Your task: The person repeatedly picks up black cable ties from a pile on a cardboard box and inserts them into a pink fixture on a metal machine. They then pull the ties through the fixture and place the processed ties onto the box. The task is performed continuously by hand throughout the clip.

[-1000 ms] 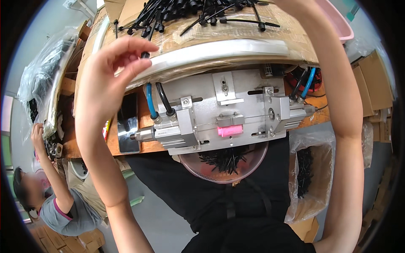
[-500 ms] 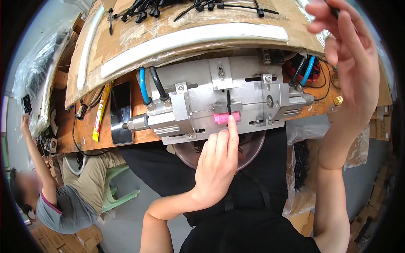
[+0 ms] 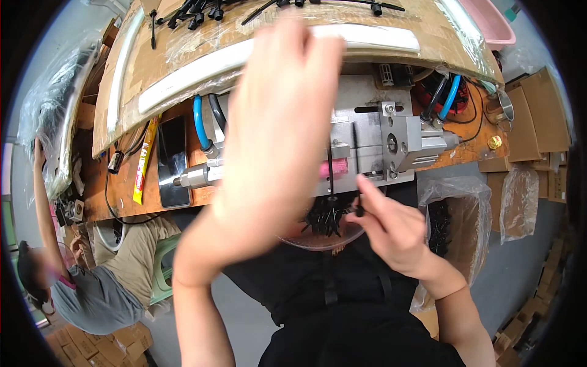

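Observation:
My left hand, smeared by motion, passes over the left half of the metal fixture and reaches toward the cardboard; its grip is unclear. At the near side of the fixture, my right hand pinches a thin black plastic rod with a thicker lower end, held roughly upright. A second black rod lies across the pink block in the middle of the fixture. Under the fixture's front edge, a translucent bowl holds many small black pieces.
Cardboard with white strips overhangs the back, with black rods on it. A phone and yellow packet lie left. Blue hoses rise from the fixture. A person sits at left. A plastic-lined box stands right.
My left hand has left the pink block and swung up over the fixture. My right hand has come down from the upper right to the fixture's front, holding a black rod.

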`<state>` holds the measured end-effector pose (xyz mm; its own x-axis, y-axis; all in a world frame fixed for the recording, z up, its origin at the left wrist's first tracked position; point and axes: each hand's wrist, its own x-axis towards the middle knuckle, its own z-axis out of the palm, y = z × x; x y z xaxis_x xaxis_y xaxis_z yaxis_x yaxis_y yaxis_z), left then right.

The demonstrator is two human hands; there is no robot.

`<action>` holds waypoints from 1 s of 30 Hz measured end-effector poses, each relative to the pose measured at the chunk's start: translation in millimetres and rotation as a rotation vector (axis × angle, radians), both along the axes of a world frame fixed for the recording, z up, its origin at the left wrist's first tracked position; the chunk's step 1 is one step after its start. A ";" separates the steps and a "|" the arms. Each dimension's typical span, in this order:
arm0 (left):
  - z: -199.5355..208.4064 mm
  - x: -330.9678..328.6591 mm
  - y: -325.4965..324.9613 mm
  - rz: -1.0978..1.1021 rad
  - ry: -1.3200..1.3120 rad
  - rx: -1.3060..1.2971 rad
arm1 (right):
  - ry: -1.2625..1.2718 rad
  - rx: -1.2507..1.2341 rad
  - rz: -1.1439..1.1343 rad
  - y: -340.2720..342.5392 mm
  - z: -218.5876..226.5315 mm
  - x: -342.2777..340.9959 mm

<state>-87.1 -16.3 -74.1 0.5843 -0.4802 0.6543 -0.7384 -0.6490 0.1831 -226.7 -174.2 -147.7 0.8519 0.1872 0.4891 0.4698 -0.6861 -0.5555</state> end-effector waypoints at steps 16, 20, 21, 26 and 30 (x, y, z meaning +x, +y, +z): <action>60.5 32.2 20.9 -0.189 0.375 0.199 | -0.007 -0.129 0.108 18.3 -1.4 14.2; 17.1 22.5 36.6 -0.187 0.110 -0.052 | -0.315 -0.248 0.015 -19.0 51.2 61.3; 13.7 7.4 40.1 -0.159 0.106 -0.112 | -0.436 -0.280 -0.095 -25.6 68.5 80.7; -27.7 -64.9 41.8 0.025 0.064 -0.199 | -0.308 -0.715 -0.072 -55.3 120.3 174.7; -67.2 -125.0 23.6 0.061 0.240 -0.072 | -0.092 -0.570 -0.058 -45.6 137.0 184.7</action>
